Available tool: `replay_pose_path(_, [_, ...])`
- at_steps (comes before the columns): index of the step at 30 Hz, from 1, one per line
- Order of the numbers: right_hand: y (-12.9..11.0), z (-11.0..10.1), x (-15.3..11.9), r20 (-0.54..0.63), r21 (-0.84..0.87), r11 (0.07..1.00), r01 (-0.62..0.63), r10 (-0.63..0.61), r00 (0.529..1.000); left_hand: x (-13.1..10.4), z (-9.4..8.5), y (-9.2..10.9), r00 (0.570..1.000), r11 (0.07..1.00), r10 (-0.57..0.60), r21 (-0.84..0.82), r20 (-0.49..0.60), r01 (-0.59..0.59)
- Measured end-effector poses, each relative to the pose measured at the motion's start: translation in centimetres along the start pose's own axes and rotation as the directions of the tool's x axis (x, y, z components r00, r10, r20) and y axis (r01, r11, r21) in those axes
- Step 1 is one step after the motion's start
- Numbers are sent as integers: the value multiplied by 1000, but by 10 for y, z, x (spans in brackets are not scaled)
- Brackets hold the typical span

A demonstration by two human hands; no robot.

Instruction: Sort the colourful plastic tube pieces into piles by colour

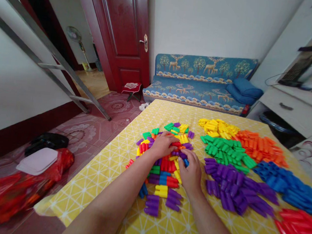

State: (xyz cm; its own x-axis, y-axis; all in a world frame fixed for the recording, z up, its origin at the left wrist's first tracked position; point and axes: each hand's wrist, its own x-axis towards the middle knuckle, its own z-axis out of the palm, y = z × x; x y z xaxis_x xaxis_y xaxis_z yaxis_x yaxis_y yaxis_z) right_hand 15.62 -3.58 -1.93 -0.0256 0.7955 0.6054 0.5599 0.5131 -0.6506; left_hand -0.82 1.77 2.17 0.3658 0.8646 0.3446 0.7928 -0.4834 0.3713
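Note:
A mixed heap of plastic bullet-shaped building blocks [168, 166] in several colours lies on the table in front of me. My left hand [164, 146] reaches over the heap with its fingers bent down among the blocks, by a red block [176, 144]. What its fingertips hold, if anything, is hidden. On the right edge of the heap, my right hand [192, 172] has its thumb and fingers curled around a blue block [186, 162]. Purple blocks [152, 205] and a yellow block [161, 191] lie nearest to me, below both hands.
Sorted piles stand on the right: yellow [218, 128], orange [260, 147], green [224, 150], purple [234, 187], blue [287, 186] and red [299, 230]. A patterned yellow cloth [97, 185] covers the table. Beyond are a blue sofa [200, 88] and a stool [132, 87]; a ladder [63, 71] leans left.

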Motion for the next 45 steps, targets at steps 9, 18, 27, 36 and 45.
replay_pose_path(9, [-4, 1, 0, -15, -16, 1000, -27, 26, 1000, 1, 6, -10, 997, 990, 72, -116, -22, -74])
replay_pose_path(18, [-4, 2, -1, 7, -34, 998, -51, 51, 999, 0, 5, -11, 999, 986, 32, -162, -40, -38])
replay_pose_path(27, [-2, 2, -1, 10, -27, 998, -58, 58, 998, -1, 4, -10, 999, 984, 10, -179, -38, -16])
replay_pose_path(36, [-1, 2, 0, 30, -33, 998, -54, 55, 998, -1, 1, -9, 1000, 980, 7, -197, -23, -12])
replay_pose_path(45, [2, 3, -1, 22, -42, 998, -56, 57, 998, -1, 2, -9, 999, 973, 2, -230, -41, -12])
